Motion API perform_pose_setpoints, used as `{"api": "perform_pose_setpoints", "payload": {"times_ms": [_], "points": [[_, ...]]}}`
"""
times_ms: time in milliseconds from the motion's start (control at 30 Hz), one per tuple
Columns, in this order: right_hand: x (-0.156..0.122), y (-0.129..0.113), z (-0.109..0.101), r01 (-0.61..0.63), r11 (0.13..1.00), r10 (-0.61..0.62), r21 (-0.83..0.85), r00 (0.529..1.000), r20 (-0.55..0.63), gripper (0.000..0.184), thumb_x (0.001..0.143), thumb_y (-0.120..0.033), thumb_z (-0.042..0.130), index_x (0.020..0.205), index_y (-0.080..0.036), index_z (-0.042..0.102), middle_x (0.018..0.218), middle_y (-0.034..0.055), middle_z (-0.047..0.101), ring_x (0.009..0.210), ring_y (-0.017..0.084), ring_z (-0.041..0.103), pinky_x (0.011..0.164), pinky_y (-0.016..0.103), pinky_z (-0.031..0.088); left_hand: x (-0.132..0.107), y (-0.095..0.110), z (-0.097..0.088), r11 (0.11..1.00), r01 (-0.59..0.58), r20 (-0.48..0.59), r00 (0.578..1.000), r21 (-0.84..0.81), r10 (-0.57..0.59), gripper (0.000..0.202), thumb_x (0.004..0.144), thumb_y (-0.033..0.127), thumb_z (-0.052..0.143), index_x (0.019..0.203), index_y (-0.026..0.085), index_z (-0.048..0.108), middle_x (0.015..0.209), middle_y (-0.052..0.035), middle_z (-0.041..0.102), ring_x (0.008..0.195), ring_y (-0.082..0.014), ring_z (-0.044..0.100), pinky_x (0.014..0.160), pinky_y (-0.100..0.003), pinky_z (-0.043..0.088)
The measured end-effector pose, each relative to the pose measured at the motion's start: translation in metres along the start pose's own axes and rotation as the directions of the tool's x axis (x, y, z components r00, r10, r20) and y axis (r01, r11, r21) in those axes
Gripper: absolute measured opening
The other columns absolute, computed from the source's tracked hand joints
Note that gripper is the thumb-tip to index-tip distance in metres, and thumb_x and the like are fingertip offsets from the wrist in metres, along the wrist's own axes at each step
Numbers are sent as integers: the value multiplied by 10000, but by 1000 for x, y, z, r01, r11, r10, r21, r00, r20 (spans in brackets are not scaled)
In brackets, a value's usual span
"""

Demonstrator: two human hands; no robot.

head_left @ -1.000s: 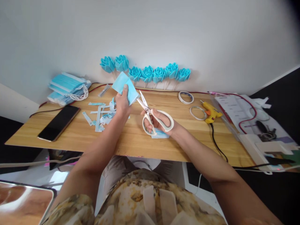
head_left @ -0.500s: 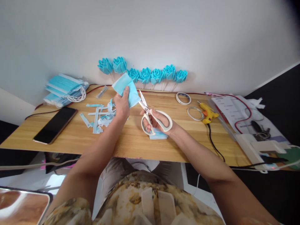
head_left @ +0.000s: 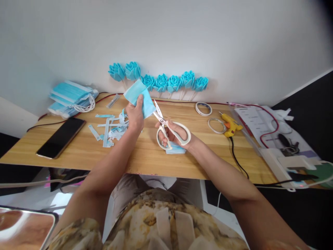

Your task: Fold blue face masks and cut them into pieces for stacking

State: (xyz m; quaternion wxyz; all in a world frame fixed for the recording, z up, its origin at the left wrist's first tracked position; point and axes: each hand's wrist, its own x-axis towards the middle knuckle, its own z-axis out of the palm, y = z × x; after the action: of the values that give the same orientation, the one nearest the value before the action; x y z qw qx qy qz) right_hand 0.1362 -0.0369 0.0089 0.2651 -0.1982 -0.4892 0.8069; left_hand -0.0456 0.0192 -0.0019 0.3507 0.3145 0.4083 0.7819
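My left hand (head_left: 135,113) pinches a light-blue piece of face mask fabric (head_left: 140,95) between thumb and fingers, raised above the table. In my right hand (head_left: 173,133) is a pair of scissors (head_left: 161,119) with cream handles, its blades parted. One blade touches or overlaps the fabric's lower right corner; I cannot tell whether the fabric lies between the blades. Below the right hand, a small stack of blue mask pieces (head_left: 175,149) lies partly hidden. Cut mask strips (head_left: 106,132) are scattered left of my left hand.
Blue fabric flowers (head_left: 161,82) on sticks lean along the wall. At left are a stack of masks (head_left: 70,95) and a black phone (head_left: 61,138). At right lie a tape roll (head_left: 203,109), a thin ring (head_left: 216,125), a yellow glue gun (head_left: 230,125) and a power strip (head_left: 279,168).
Hands, scissors and fabric keep nearly the same positions. The whole view has shifted very slightly.
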Motion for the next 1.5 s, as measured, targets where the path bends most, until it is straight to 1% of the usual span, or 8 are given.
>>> {"api": "perform_pose_setpoints", "payload": {"times_ms": [167,333,533,767,900,1033,1233,1500], "points": [[0,0,0,-20,1000,19,24,999,28,528,905,-637,608,1146,-167,586,683,-15,677,538,132,639,510,265,538,1,1,0,1000,-31,-51,998,4,31,477,663,604,842,808,180,678,771,4,671,742,-137,623,710,-247,498],[0,-2,0,-9,1000,9,11,1000,-9,574,865,-670,636,1147,-172,585,680,-19,673,537,145,653,511,271,541,-2,-1,1,999,-25,-13,1000,32,25,441,709,593,812,771,183,663,739,11,652,718,-133,615,682,-239,486],[3,1,-2,38,999,-37,7,999,-29,538,890,-663,603,1127,-181,589,661,-18,662,556,148,651,528,270,542,-10,-5,1,998,-36,38,999,60,33,384,775,549,775,800,175,689,743,9,660,694,-125,602,716,-249,499],[3,-1,0,51,999,-50,18,998,-43,475,908,-632,595,1076,-188,593,697,-4,677,602,150,654,591,290,572,-14,-3,4,997,-36,24,999,71,34,397,767,556,786,803,170,699,746,5,660,686,-124,595,675,-243,491],[2,-4,2,51,998,-48,29,996,-75,418,947,-582,564,1079,-187,593,701,2,680,605,146,643,588,283,576,-16,-3,5,996,-22,44,999,89,18,385,787,555,773,803,177,700,724,10,650,677,-123,595,663,-245,488],[2,-3,1,19,999,-15,42,995,-97,438,951,-588,562,1092,-175,605,741,14,699,611,142,659,580,271,577,-17,-4,5,995,7,70,997,103,-14,381,786,553,777,762,188,672,689,23,622,671,-122,591,632,-238,470],[2,-2,0,23,998,-20,58,998,-52,483,923,-615,593,1096,-164,619,748,19,710,588,137,654,568,270,577,-3,-4,0,1000,19,2,1000,23,-19,404,746,584,794,813,205,672,777,-1,685,762,-148,654,722,-259,514],[3,-3,0,25,998,-21,61,998,-64,456,934,-602,584,1058,-164,613,741,23,711,572,147,658,539,279,565,-9,-1,3,998,14,37,999,69,-17,393,743,557,806,752,192,660,711,11,659,745,-148,640,704,-252,505]]}}
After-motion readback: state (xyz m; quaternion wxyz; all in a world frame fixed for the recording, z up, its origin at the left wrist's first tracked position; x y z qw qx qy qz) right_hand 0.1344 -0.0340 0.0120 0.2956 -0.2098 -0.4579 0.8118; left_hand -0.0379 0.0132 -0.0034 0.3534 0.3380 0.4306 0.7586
